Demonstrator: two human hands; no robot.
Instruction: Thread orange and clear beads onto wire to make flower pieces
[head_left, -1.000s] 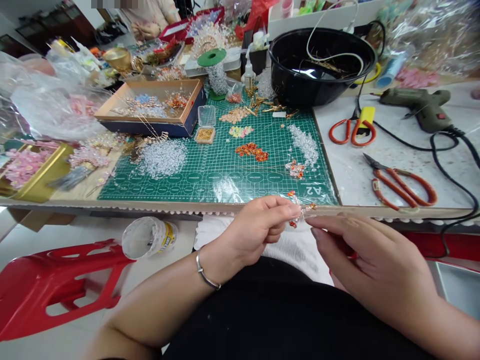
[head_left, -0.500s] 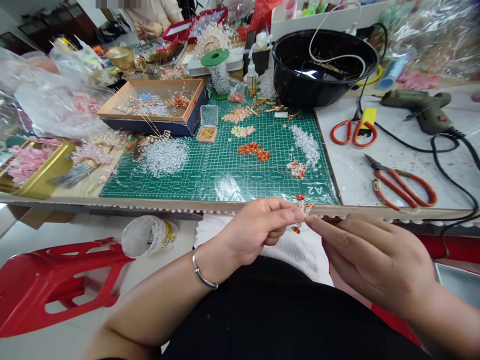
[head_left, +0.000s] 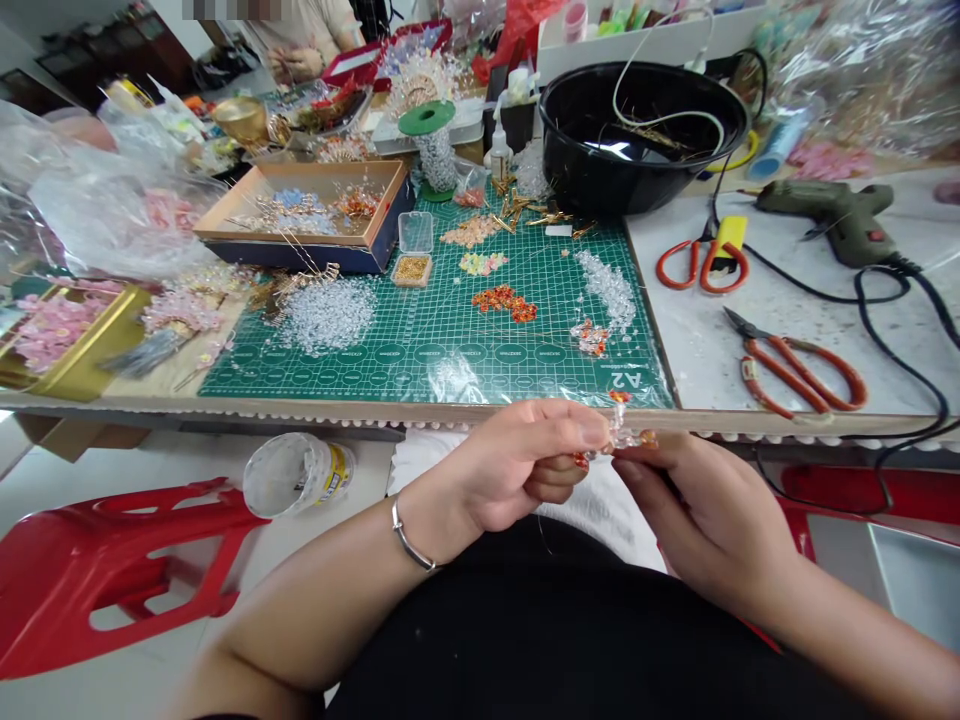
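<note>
Just past the table's front edge, my left hand point(head_left: 525, 450) pinches a small beaded sprig point(head_left: 618, 428) between thumb and fingers. Clear beads make up most of the sprig, with orange-red beads at its tips. My right hand point(head_left: 705, 500) meets it from the right, thumb and forefinger pressed together at its lower side. What those right fingertips grip is too fine to make out. Close by on the green cutting mat point(head_left: 390, 375) lie a bunch of clear and orange beaded pieces point(head_left: 590, 338), a pile of orange beads point(head_left: 505, 302) and a strip of clear beads point(head_left: 606, 290).
Orange-handled pliers point(head_left: 799, 365), scissors point(head_left: 705, 265) and a glue gun point(head_left: 832, 212) with its cord lie right. Behind stands a black basin point(head_left: 637, 140). Left are an open box point(head_left: 300, 245) and clear beads point(head_left: 326, 315). A red stool point(head_left: 52, 580) stands below; another person's hands point(head_left: 296, 65) show far back.
My right hand has moved left and turned, its fingers drawn in from stretched out to a pinch at the sprig. The sprig has turned in my left hand.
</note>
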